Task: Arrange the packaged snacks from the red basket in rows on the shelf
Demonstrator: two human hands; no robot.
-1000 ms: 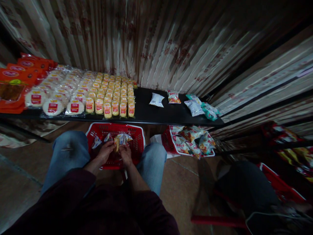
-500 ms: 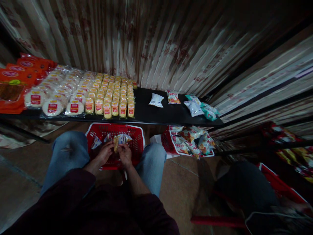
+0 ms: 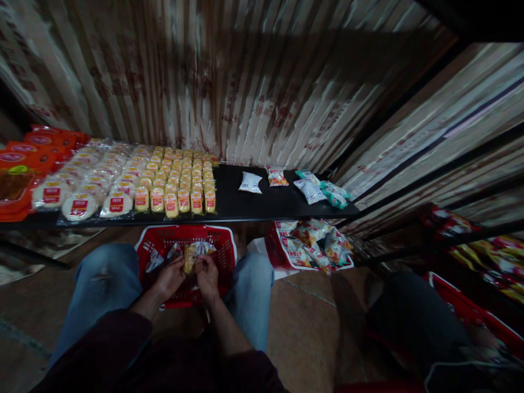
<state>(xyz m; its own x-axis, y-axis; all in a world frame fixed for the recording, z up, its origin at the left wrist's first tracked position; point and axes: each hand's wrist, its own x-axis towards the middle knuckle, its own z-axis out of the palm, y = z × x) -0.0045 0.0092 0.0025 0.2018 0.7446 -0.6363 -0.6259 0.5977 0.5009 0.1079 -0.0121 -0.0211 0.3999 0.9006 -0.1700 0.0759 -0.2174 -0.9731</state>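
Observation:
My left hand [image 3: 168,279] and my right hand [image 3: 207,275] are both closed on a small yellow snack packet [image 3: 189,258], held over a red plastic basket [image 3: 223,248] that stands on the floor between my knees. More wrapped packets lie inside the basket. Just beyond it runs a low black shelf [image 3: 245,202]. Its left half carries neat rows of yellow packets [image 3: 180,183], with round white packets [image 3: 79,188] beside them.
Orange packs [image 3: 18,169] lie at the shelf's far left, and several loose snack bags [image 3: 305,183] at its right end. A second red basket [image 3: 313,245] full of snack bags stands under the shelf's right end. Another person's dark-clothed leg [image 3: 417,322] is at the right. A patterned curtain hangs behind.
The view has tilted up a little, so the shelf and basket sit lower in the picture. My hands have kept hold of the yellow packet and turned it slightly.

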